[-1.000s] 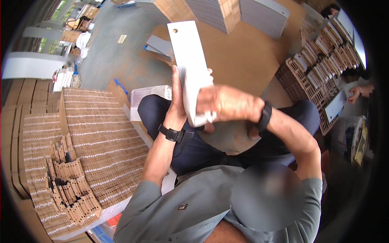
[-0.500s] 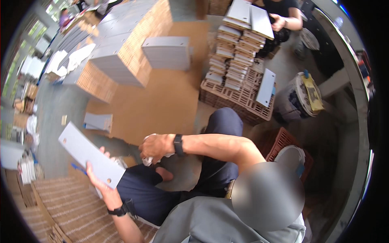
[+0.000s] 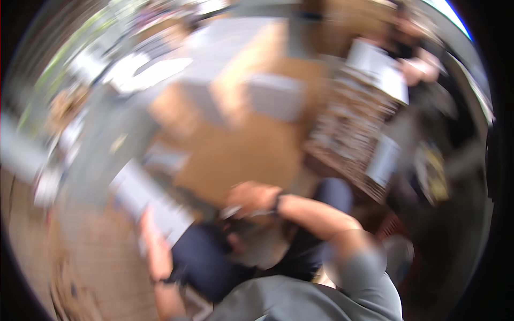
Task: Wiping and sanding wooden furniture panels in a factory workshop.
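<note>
My left hand (image 3: 154,238) is closed on the edge of a flat, pale grey rectangular panel (image 3: 144,193), which slants above my left thigh. In the earlier frame the panel shows a round hole near each end; blur hides these now. Over my lap, my right hand (image 3: 254,196) bends round a crumpled white cloth (image 3: 230,212), of which only a little shows below the fingers. The two hands are apart, and the cloth is not touching the panel.
Large stacks of grey panels (image 3: 230,40) stand on a brown cardboard sheet (image 3: 241,160) ahead. To the right, more panels (image 3: 348,112) are piled on a brown plastic crate (image 3: 342,171), with a person (image 3: 420,67) behind. A bucket (image 3: 428,174) stands farther right.
The whole view has swung, shifting the scene rightward and downward with heavy blur. My left hand keeps the panel and my right hand keeps the cloth.
</note>
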A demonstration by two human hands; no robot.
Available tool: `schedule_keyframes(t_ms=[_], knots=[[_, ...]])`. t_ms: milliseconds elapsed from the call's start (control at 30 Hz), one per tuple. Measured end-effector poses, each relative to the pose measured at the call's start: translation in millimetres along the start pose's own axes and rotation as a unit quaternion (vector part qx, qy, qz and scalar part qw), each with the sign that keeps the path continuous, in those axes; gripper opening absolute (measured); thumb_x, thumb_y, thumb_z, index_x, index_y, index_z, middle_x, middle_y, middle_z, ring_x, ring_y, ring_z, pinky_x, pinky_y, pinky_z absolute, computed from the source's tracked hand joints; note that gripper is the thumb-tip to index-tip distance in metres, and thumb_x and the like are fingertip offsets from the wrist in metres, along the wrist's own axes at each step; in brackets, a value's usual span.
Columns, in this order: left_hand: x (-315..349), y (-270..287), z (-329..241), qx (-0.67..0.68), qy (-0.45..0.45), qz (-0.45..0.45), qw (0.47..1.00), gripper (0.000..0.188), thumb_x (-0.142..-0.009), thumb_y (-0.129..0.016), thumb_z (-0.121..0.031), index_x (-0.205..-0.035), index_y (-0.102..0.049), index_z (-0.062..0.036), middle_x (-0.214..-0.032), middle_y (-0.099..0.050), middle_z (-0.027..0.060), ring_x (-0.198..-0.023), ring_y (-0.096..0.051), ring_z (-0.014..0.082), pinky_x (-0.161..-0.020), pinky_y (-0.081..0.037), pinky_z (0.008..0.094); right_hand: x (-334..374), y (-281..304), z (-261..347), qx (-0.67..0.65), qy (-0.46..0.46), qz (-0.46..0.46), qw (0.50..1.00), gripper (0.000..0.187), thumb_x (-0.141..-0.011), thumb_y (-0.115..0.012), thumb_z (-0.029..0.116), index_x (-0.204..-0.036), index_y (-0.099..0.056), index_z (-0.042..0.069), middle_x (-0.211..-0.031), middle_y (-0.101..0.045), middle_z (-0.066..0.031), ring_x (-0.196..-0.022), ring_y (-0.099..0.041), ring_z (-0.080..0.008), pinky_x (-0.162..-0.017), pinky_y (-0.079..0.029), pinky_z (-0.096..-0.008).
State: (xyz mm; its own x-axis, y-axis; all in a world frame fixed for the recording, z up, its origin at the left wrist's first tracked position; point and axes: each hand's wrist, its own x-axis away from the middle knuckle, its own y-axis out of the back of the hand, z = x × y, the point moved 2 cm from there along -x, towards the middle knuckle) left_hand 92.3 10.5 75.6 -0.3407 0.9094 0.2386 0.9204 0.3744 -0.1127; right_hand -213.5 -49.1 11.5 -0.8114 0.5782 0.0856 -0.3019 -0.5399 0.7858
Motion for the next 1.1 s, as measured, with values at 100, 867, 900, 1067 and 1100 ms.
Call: schedule_keyframes(t_ms=[100, 867, 900, 1067, 1100], knots=[[24, -14, -10, -0.067, -0.07, 0.008, 0.995, 0.052, -0.105, -0.057, -0.035, -0.15, -0.05, -0.0092, -0.147, -0.051, 0.0062, -0.132, -0.05, 0.0178, -0.097, -0.053, 0.0409, 19, -2, -33, 0.08, 0.07, -0.127, 0.986, 0.036, -0.082, -0.078, 0.03, -0.11, -0.074, 0.008, -0.12, -0.068, -0.0171, -0.112, -0.065, -0.0366, -0.096, -0.054, -0.0445], [417, 304, -315, -0.196, -0.37, -0.531, 0.737, 0.04, -0.104, -0.062, -0.027, -0.126, -0.061, 0.0069, -0.104, -0.072, 0.0127, -0.086, -0.072, 0.0158, -0.071, -0.06, 0.028, -80, -30, -45, 0.049, 0.131, 0.0, 0.99, 0.036, -0.069, -0.089, 0.02, -0.094, -0.071, 0.002, -0.094, -0.069, -0.0186, -0.088, -0.069, -0.0397, -0.079, -0.054, -0.0478], [419, 329, -307, -0.183, -0.322, -0.556, 0.744, 0.039, -0.103, -0.062, -0.025, -0.126, -0.061, 0.0073, -0.104, -0.072, 0.0135, -0.088, -0.072, 0.0172, -0.071, -0.06, 0.0293, -82, -32, -47, 0.049, 0.132, -0.001, 0.99, 0.036, -0.069, -0.089, 0.02, -0.094, -0.071, 0.002, -0.094, -0.069, -0.0186, -0.088, -0.069, -0.0397, -0.079, -0.054, -0.0478], [406, 370, -263, -0.072, -0.246, -0.598, 0.76, 0.037, -0.103, -0.06, -0.021, -0.129, -0.061, 0.0046, -0.121, -0.069, 0.0192, -0.102, -0.072, 0.0253, -0.079, -0.061, 0.039, -79, -17, -14, 0.018, 0.115, 0.011, 0.993, 0.039, -0.069, -0.09, 0.021, -0.097, -0.072, 0.002, -0.097, -0.07, -0.0189, -0.091, -0.069, -0.04, -0.081, -0.055, -0.0463], [400, 368, -260, -0.074, -0.23, -0.609, 0.756, 0.036, -0.103, -0.059, -0.023, -0.129, -0.062, 0.0026, -0.122, -0.069, 0.0184, -0.101, -0.072, 0.0253, -0.078, -0.061, 0.039, -78, -17, -15, 0.018, 0.113, 0.007, 0.993, 0.039, -0.069, -0.09, 0.021, -0.097, -0.072, 0.002, -0.097, -0.07, -0.0189, -0.091, -0.069, -0.04, -0.081, -0.055, -0.0463]])
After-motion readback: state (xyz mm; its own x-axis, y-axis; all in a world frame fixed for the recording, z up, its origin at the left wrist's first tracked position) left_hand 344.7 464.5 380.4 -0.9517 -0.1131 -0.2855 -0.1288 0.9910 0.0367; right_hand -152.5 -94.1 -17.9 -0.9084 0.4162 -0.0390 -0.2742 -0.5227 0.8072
